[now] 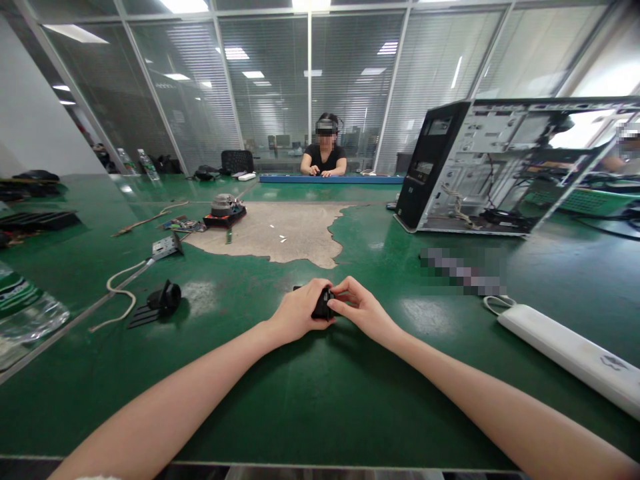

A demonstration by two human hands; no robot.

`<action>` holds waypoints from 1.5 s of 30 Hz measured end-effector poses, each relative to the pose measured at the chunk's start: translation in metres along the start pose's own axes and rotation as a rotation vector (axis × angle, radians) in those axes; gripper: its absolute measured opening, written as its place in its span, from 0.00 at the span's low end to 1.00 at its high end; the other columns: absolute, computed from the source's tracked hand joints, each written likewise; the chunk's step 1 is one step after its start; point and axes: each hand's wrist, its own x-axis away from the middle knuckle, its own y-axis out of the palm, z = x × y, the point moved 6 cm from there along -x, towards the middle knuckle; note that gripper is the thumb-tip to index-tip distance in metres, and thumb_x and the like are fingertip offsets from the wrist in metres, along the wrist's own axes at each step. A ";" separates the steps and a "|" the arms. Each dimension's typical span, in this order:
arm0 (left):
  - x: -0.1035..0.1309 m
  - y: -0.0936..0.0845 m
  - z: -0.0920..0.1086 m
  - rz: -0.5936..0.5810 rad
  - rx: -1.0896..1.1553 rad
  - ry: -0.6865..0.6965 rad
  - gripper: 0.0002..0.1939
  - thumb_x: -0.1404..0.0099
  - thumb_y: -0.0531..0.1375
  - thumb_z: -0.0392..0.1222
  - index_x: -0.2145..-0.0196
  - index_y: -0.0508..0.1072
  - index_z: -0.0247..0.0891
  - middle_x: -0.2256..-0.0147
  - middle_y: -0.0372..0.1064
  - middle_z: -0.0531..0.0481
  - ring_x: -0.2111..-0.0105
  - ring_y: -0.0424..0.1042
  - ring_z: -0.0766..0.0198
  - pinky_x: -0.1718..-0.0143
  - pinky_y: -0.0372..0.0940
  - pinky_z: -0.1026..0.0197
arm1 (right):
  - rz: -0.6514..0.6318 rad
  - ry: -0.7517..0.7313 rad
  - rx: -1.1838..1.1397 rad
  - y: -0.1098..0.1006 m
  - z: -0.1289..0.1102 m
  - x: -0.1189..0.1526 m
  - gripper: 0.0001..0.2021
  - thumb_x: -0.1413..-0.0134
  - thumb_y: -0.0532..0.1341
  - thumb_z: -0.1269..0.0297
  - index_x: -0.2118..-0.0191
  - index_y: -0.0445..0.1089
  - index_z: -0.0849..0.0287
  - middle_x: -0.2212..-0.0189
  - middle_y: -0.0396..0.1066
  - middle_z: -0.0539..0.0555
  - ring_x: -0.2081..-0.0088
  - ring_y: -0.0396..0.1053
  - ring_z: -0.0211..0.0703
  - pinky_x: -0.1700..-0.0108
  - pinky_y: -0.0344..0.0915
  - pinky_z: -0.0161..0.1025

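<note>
A small black boxy part (321, 306) is held between my two hands over the green tabletop, at the middle of the head view. My left hand (302, 309) wraps round it from the left, covering much of it. From the right, the thumb and forefinger of my right hand (356, 304) pinch its near right end. What kind of part it is cannot be made out. Left of my hands, a black plastic piece with a round ring and flat slats (163, 303) lies on the table.
An open computer case (465, 170) stands at the right, with a white power strip (565, 353) nearer me. A plastic bottle (30, 303) lies far left. A metal bracket (167, 247) and a heat sink with fan (226, 209) sit further back. Another person (325, 157) sits opposite.
</note>
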 end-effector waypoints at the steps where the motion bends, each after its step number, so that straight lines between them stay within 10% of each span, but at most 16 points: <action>1: 0.000 0.000 0.000 -0.001 -0.002 -0.003 0.30 0.50 0.62 0.46 0.52 0.54 0.42 0.56 0.62 0.49 0.60 0.66 0.57 0.62 0.61 0.58 | 0.006 0.009 0.001 0.000 0.001 -0.001 0.10 0.55 0.61 0.61 0.68 0.59 0.58 0.68 0.64 0.49 0.66 0.66 0.38 0.63 0.65 0.38; 45: 0.000 0.001 -0.002 -0.010 0.023 -0.014 0.29 0.50 0.61 0.44 0.52 0.54 0.42 0.56 0.62 0.49 0.59 0.66 0.57 0.61 0.61 0.57 | -0.103 0.017 -0.078 0.006 -0.003 0.006 0.12 0.56 0.62 0.62 0.65 0.59 0.57 0.63 0.64 0.51 0.60 0.66 0.40 0.58 0.65 0.40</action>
